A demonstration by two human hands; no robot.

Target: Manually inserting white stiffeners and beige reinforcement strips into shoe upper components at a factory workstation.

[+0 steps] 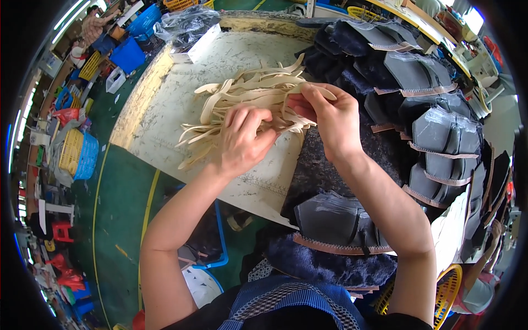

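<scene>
A loose pile of long, thin cream strips point(247, 91) lies across the white worktable in front of me. My left hand point(245, 137) is over the near side of the pile, its fingers curled down among the strips; their tips are partly hidden. To its right, my right hand point(333, 118) pinches one cream strip point(326, 92) between thumb and fingers, just above the pile. That strip's rounded end sticks out past the fingers.
Stacked grey panels point(448, 132) with dark fur backing and stitched pinkish edges cover the right side. A white box point(198, 47) with clear plastic stands at the table's far left. Blue bins point(127, 54) stand on the green floor. Other people point(96, 27) work farther off.
</scene>
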